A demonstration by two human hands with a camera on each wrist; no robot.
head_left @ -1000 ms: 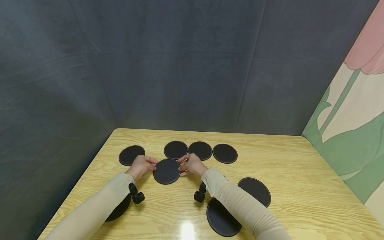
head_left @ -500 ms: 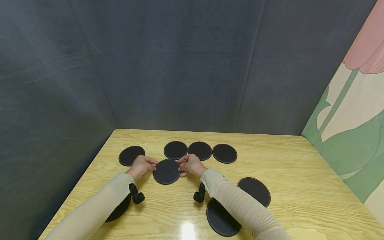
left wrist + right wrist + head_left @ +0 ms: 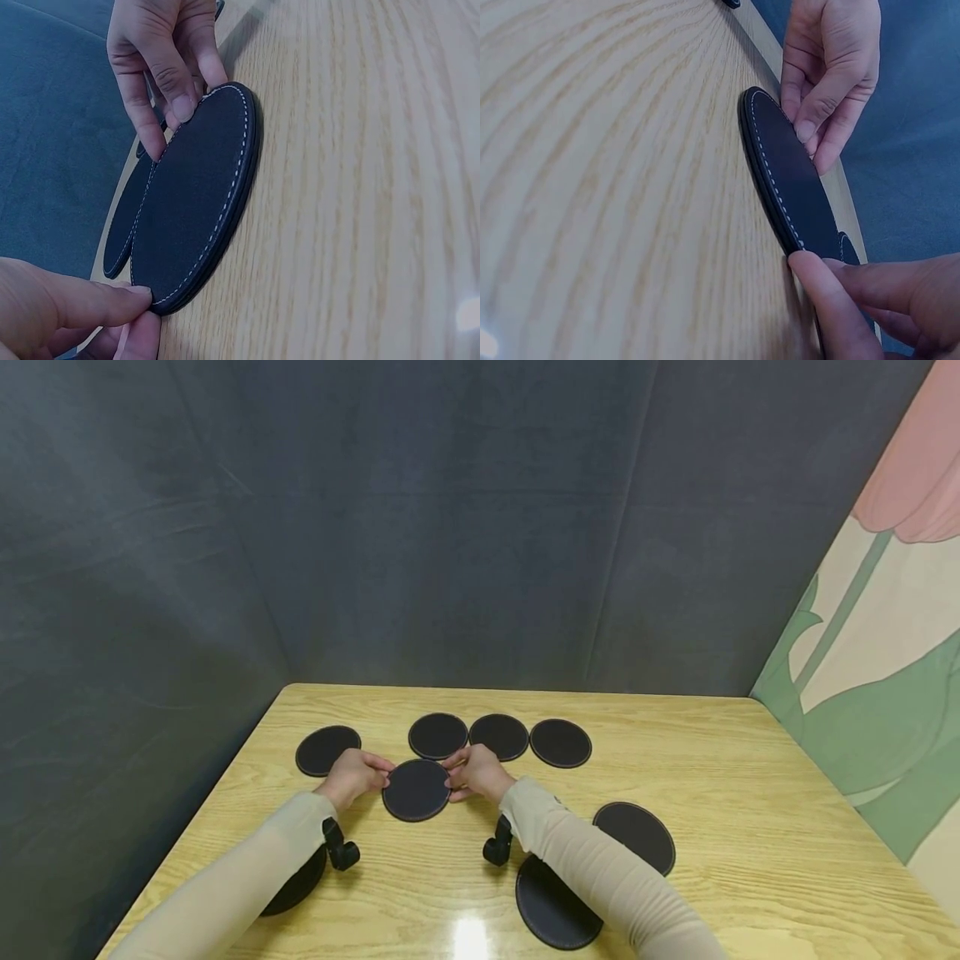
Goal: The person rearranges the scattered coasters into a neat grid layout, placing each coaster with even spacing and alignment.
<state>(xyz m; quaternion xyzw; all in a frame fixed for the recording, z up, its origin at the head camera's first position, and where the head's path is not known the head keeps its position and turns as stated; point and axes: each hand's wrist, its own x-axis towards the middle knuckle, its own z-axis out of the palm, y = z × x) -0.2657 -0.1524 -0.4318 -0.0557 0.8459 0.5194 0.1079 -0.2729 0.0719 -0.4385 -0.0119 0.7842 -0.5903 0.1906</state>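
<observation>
We've got the stitched blk disc [image 3: 417,790] betw. both hands, left of ctr on the wood counter [image 3: 720,768]; our L hand [image 3: 352,777] pinches its left edge, thumb & fingers in narrow on the rim; our R hand [image 3: 480,774] grips the opp. edge, thumb on the rim, fingers close beside it; we can't tell if the disc lies fully flat; its far edge is right at the back-row L disc [image 3: 438,736], touching or overlapping unclear; next in that row, side by side, are the mid disc [image 3: 499,737] & R disc [image 3: 561,743]; another, the far-L disc [image 3: 327,751], sits just past our L hand; two more, the near-R disc [image 3: 555,906] & outer-R disc [image 3: 636,835], are partly under our R sleeve [image 3: 607,877]; the near-L disc [image 3: 300,885] is mostly hidden by our L sleeve [image 3: 240,881]; a dk. curtain [image 3: 450,527] hangs behind.
</observation>
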